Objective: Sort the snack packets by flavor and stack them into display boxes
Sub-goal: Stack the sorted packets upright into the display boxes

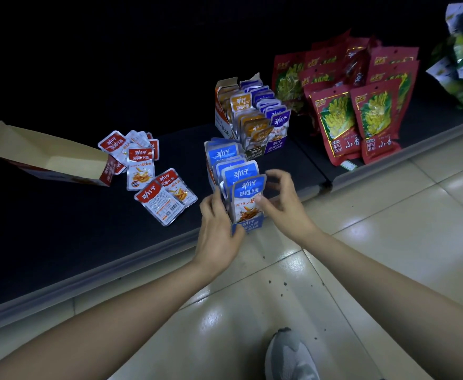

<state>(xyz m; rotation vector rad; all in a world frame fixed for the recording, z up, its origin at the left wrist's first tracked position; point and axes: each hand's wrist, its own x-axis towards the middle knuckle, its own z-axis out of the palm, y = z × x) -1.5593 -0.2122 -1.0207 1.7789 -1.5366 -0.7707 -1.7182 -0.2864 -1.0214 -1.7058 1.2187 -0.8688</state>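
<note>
Standing upright in the blue display box (248, 227) at the shelf's (60, 242) front edge, the blue packets (226, 156) were flanked by both hands. The box's left side was gripped by the left hand (218, 229), fingers curled round it. The front packet's (248, 196) right edge was pinched by the right hand's (285, 204) thumb and forefinger, other fingers loosely curled.

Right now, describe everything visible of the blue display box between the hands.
The blue display box is a narrow open-topped cardboard tray, upright at the front edge of the dark shelf. Blue-topped snack packets stand in it in a row, nearly filling it. The left hand grips its left wall; the right hand pinches the front packet.
</note>
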